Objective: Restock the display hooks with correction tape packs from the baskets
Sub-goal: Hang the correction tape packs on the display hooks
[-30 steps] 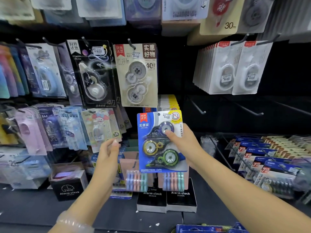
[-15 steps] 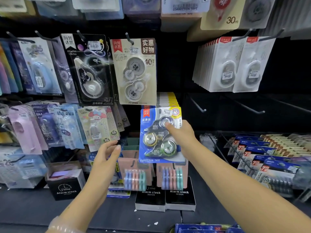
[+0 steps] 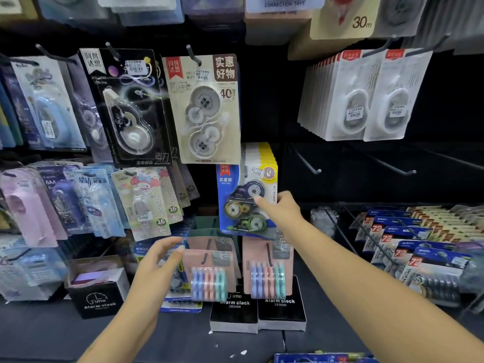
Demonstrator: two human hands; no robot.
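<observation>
R hand (image 3: 284,209): thumb on the front and fingers behind the right edge of the blue pack (image 3: 245,200), pinching it upright against the yellow-edged stack (image 3: 258,155) on the middle hook.
L hand (image 3: 157,265): fingers loosely spread, tips at the edge of the pink cards (image 3: 209,258) w/ pastel tape rolls; can't tell if it grips one or only touches.
Blue pack: three tape units under a blister, top at the stack's front, just below the beige pack (image 3: 203,108). Can't see whether its hang-hole is on the hook.
Step, my read: seating this pack; mid-task.
Bare hooks (image 3: 307,161): two or more to the right, unfilled, well apart from R hand.
Risk 1: hole misses the hook tip, since the beige pack hides it; pack drops onto the pink cards below.
Risk 2: pushing hard shoves the stack back or swings the beige pack off line.
Risk 3: L hand nudges the pink cards, which lean on the boxes (image 3: 258,310), and tips them.
Text, blue pack: "CORRE…" at bottom edge, rest cut off; Chinese header.
Text, beige pack: "40", "ADS-2".
Text, black pack (image 3: 128,108): "GRAVITATION".
Text, character pack (image 3: 146,200): "MY MELODY", "16".
Text, boxes: "Time", "Alarm clock", "DESIGN".
Text, top card (image 3: 345,19): "30m"; nearby "CORRECTION TAPE".
Basket packs (image 3: 408,250), right: "72".
</observation>
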